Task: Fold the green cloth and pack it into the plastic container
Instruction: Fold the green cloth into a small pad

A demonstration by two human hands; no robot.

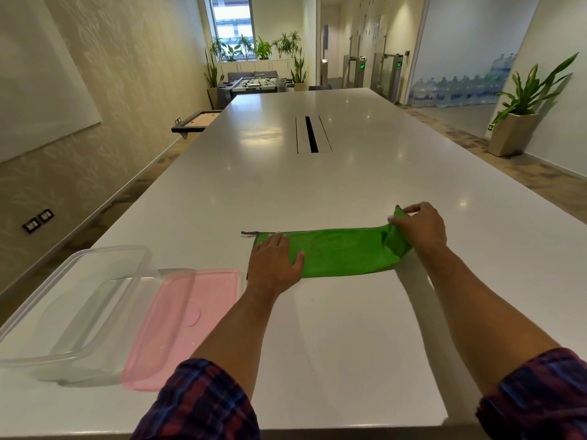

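The green cloth (340, 250) lies on the white table (317, 185) as a long folded strip running left to right. My left hand (275, 260) presses flat on its left end, fingers spread. My right hand (419, 227) pinches the cloth's right end and holds it lifted off the table, curled back toward the left. The clear plastic container (68, 315) stands empty at the near left, apart from the cloth.
A pink lid (187, 322) lies flat between the container and my left arm, its edge against the container. A cable slot (312, 134) runs along the table's middle farther away. The table's near edge passes under my forearms.
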